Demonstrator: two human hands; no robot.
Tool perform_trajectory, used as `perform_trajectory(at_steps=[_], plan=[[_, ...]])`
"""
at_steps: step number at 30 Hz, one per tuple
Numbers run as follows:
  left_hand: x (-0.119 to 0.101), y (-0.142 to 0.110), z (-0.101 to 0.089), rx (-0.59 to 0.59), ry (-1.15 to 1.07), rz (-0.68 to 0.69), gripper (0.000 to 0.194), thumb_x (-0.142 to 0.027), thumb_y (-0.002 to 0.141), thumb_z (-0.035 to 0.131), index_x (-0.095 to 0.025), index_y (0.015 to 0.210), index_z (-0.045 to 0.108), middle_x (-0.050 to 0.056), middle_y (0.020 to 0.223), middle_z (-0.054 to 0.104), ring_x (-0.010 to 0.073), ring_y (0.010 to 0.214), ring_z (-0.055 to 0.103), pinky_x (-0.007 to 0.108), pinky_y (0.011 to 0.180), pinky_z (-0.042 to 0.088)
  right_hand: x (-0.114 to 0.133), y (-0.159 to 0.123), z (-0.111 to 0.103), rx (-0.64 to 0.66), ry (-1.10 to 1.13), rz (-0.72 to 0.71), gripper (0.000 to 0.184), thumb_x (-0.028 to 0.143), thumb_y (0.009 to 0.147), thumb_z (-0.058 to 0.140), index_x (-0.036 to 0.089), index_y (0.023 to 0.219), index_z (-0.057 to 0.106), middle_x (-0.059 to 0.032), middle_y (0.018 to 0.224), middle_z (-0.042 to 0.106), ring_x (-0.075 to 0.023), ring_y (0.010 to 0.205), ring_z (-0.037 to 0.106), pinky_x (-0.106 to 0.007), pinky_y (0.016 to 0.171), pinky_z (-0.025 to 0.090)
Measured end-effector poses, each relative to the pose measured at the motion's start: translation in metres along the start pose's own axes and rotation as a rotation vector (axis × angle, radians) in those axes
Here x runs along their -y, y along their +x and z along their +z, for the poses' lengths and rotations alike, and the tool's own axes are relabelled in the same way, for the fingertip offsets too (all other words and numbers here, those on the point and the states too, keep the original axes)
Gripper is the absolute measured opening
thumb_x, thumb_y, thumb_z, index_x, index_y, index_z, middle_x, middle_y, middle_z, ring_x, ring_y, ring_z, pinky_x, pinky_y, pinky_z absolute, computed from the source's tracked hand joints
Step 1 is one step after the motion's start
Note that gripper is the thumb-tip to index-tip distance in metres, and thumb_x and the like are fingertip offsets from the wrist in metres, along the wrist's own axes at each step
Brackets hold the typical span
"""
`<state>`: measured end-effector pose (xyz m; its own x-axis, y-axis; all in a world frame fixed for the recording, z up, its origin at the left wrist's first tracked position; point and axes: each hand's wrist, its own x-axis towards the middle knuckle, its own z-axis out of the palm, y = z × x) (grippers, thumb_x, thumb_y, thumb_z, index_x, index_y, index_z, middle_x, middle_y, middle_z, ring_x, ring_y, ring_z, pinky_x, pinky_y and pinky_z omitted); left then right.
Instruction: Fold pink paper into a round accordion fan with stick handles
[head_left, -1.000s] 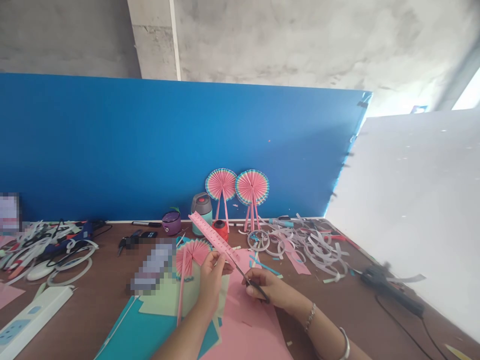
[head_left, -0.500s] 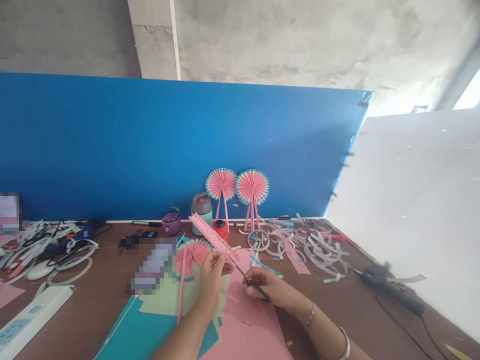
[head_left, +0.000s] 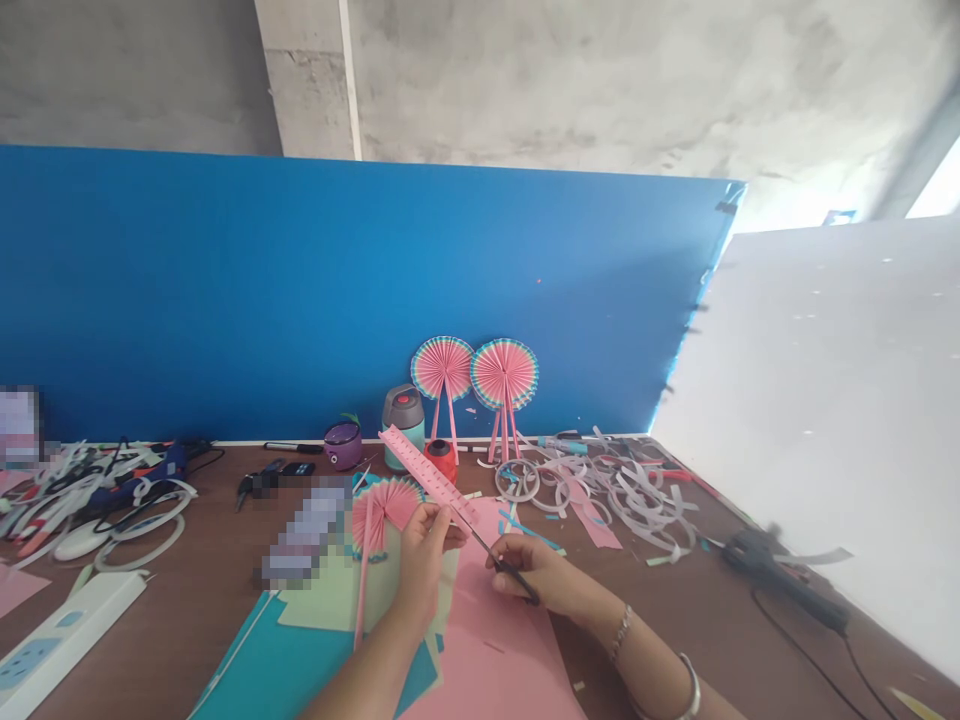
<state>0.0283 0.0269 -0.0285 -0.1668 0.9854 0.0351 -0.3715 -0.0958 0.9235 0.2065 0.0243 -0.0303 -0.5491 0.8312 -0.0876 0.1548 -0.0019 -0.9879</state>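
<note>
My left hand (head_left: 424, 556) pinches the near end of a long folded pink paper strip (head_left: 421, 468) that slants up and away to the left. My right hand (head_left: 541, 578) is closed on small dark scissors (head_left: 496, 556), whose blades meet the strip just beside my left fingers. Both hands hover over a pink paper sheet (head_left: 495, 650). A half-made pink pleated fan (head_left: 381, 508) with a pink stick lies on a pale green sheet (head_left: 330, 598) left of my left hand.
Two finished pink fans (head_left: 474, 378) lean on the blue partition (head_left: 300, 290). A teal flask (head_left: 403, 412), purple pot (head_left: 343, 446), paper offcuts (head_left: 615, 490), glue gun (head_left: 780, 580), power strip (head_left: 60, 640), teal sheet (head_left: 285, 670) and scraps at left (head_left: 90, 490) lie on the brown table (head_left: 195, 590).
</note>
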Motion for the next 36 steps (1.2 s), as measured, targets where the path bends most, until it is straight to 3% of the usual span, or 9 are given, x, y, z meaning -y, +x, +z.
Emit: perform_trajectory(at_steps=[13,22,36], plan=[[0.0004,-0.0003,0.0001,0.017,-0.004,-0.002,0.029,-0.043,0.071,0.065,-0.017,0.069,0.054,-0.001,0.061,0.063,0.0122,0.058,0.06,0.025,0.061,0.048,-0.0018,-0.0002,-0.0013,-0.022,-0.044,0.009,0.042,0.05,0.062,0.075,0.016,0.08,0.057,0.0078,0.055,0.041,-0.0047,0.047,0.03,-0.019,0.044,0.021],[-0.0017,-0.0016,0.0004,0.042,-0.027,-0.026,0.03,-0.044,0.068,0.068,-0.017,0.068,0.055,0.0,0.061,0.063,0.0128,0.058,0.06,0.025,0.062,0.047,-0.0017,0.0004,0.0003,-0.014,0.021,0.04,0.052,0.057,0.057,0.076,0.016,0.082,0.056,0.0069,0.058,0.044,-0.0048,0.049,0.033,-0.019,0.043,0.023],[0.0011,-0.0021,0.0007,0.107,-0.021,-0.072,0.031,-0.044,0.066,0.07,-0.016,0.067,0.056,0.0,0.061,0.062,0.0126,0.057,0.059,0.025,0.06,0.046,0.0065,-0.0012,0.0073,-0.046,0.016,0.04,0.044,0.051,0.062,0.075,0.017,0.08,0.055,0.0071,0.058,0.045,-0.0046,0.048,0.033,-0.018,0.043,0.024]])
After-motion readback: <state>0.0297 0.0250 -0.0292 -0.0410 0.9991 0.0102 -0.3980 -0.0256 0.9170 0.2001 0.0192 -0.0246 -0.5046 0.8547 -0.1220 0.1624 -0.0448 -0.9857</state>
